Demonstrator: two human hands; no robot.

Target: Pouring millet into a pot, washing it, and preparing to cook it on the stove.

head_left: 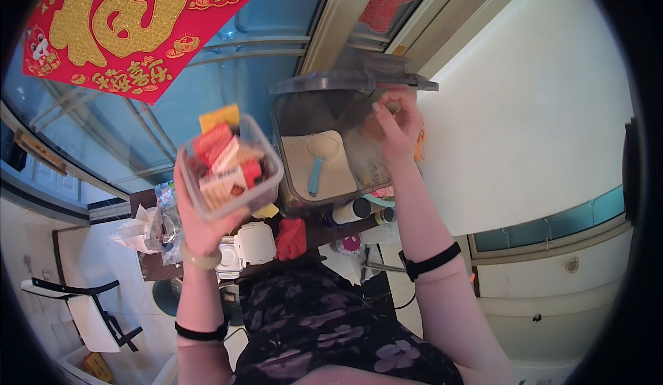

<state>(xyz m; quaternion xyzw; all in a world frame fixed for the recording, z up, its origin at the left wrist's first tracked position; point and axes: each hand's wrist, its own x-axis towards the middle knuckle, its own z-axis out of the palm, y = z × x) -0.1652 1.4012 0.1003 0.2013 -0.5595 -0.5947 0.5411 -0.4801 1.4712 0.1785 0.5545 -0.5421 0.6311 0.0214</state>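
My left hand (204, 229) holds a clear plastic container (272, 178) from below and the side. Red, yellow and white packets (228, 162) fill it, slightly blurred. To its right stands a translucent grey storage bin (295, 209) with its lid (331, 82) raised. Pale grain (295, 165), which looks like rice, lies inside. On the grain rests a clear scoop (316, 165) with a blue handle. My right hand (401, 126) is at the bin's upper right, fingers bent, just under the lid. Whether its fingers grip the lid is not plain.
On the dark table (155, 268) are plastic bags (150, 229), a white lidded box (256, 242), a red cloth (291, 239) and a white-topped cylinder (352, 210). A glass sliding door (248, 84) with a red decoration (145, 27) rises behind. A white chair (93, 323) stands lower left.
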